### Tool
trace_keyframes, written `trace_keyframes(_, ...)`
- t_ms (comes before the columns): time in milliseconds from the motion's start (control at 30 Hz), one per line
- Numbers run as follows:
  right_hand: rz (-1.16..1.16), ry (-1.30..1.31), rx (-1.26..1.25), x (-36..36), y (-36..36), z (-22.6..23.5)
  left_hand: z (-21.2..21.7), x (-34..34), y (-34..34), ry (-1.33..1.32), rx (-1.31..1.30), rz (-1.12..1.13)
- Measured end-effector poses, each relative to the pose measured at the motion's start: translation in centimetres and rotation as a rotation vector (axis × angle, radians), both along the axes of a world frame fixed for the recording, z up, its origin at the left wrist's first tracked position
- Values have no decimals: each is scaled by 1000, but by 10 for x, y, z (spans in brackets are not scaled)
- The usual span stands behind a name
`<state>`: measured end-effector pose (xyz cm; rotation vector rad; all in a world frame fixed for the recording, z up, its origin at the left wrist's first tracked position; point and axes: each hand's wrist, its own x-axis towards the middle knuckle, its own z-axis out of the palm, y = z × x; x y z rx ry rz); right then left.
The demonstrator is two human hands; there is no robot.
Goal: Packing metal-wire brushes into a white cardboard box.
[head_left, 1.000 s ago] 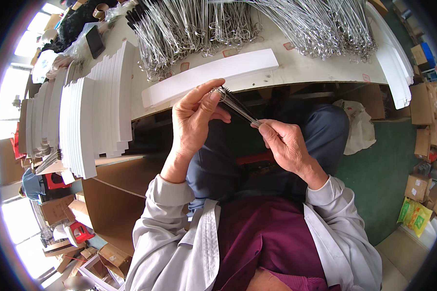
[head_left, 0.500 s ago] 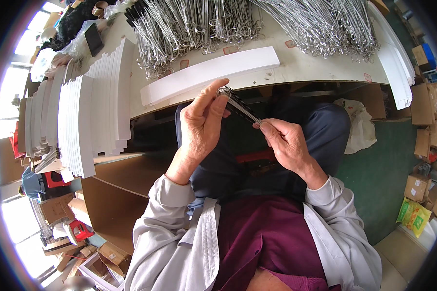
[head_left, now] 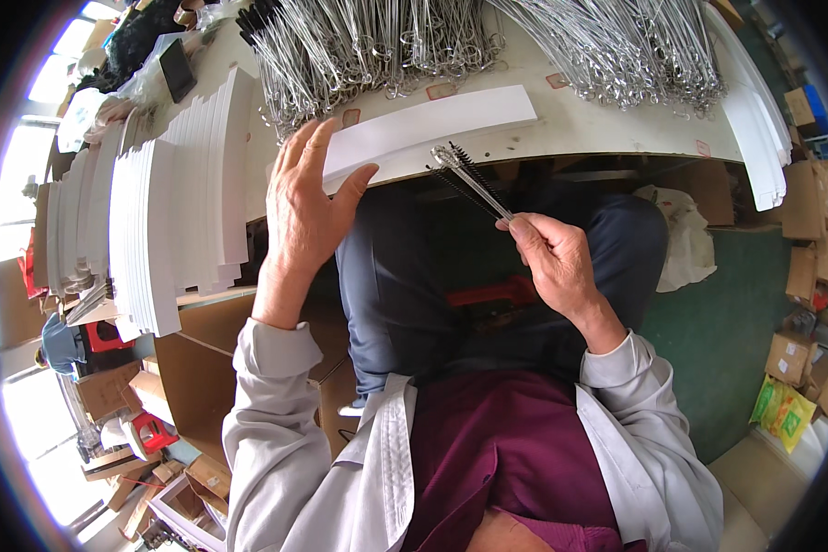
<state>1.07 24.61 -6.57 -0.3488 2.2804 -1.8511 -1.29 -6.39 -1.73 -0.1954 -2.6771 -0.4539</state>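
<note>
My right hand [head_left: 554, 262] pinches a small bundle of wire brushes [head_left: 469, 182] over my lap. Their looped metal ends and dark bristles point up and left, toward the table edge. My left hand [head_left: 305, 193] is empty, fingers and thumb apart, above the left end of a long white box [head_left: 437, 121] lying flat near that edge. Part of the box is hidden behind this hand. Whether the hand touches the box I cannot tell.
Heaps of looped metal wires [head_left: 377, 46] and more wires [head_left: 626, 55] lie across the table's back. Stacked white boxes [head_left: 147, 230] stand on the left, with an open cardboard box [head_left: 202, 368] below them. More long white boxes [head_left: 754, 138] rest at the right edge. A white plastic bag [head_left: 681, 235] hangs beside my right knee.
My left hand has let go of the brushes' looped ends and moved left to the white box, its fingers spreading. My right hand still holds the bundle, shifted slightly right.
</note>
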Motion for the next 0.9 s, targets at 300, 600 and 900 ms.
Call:
trace_keyframes(300,7,-15,36,2,0,0,-12,-12,0,-129,-331,-53)
trace_keyframes(600,6,-38,27,2,2,-3,-13,-4,7,-199,-216,-18)
trace_keyframes(900,21,-61,-18,5,3,7,5,10,-8,-177,41,132)
